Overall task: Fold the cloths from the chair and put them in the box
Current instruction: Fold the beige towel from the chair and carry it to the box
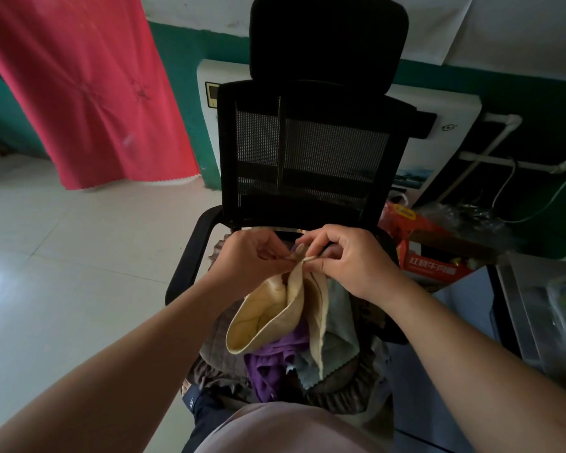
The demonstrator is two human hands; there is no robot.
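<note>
At frame centre, my left hand point(254, 256) and right hand point(347, 259) each pinch a top corner of the beige cloth point(275, 312), brought together so it hangs clear above the cloth pile point(275, 361) on the chair point(307, 152) for folding.

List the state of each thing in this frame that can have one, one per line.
Left hand: pinching the beige cloth's top edge.
Right hand: pinching the same edge, beside the left.
Beige cloth: lifted, hanging doubled over, not yet folded flat.
Purple cloth: crumpled on the chair seat.
Light blue cloth: loose in the pile, unfolded.
Chair: upright, seat heaped with cloths.
Red curtain: hanging.
</note>
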